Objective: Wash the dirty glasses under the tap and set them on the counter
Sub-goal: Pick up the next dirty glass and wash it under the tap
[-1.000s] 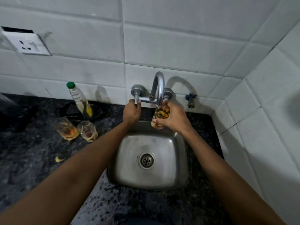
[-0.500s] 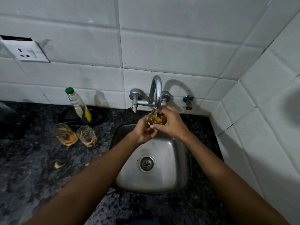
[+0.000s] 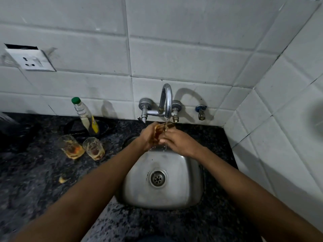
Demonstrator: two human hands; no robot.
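Head view, centre of frame: smeared clear glass [image 3: 160,132] under the curved chrome tap [image 3: 166,100], thin stream running, left hand [image 3: 146,137] and right hand [image 3: 176,140] pressed together, clasped round it above the rounded steel sink [image 3: 192,180]. Left of centre, on speckled dark stone counter [image 3: 35,172]: two more stained tumblers [image 3: 71,146], upright, beside a green-capped plastic bottle [image 3: 85,116].

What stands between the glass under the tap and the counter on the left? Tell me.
Nothing visible: the clear stained glass, gripped by both hands, has open dark speckled counter in front of the two dirty glasses.
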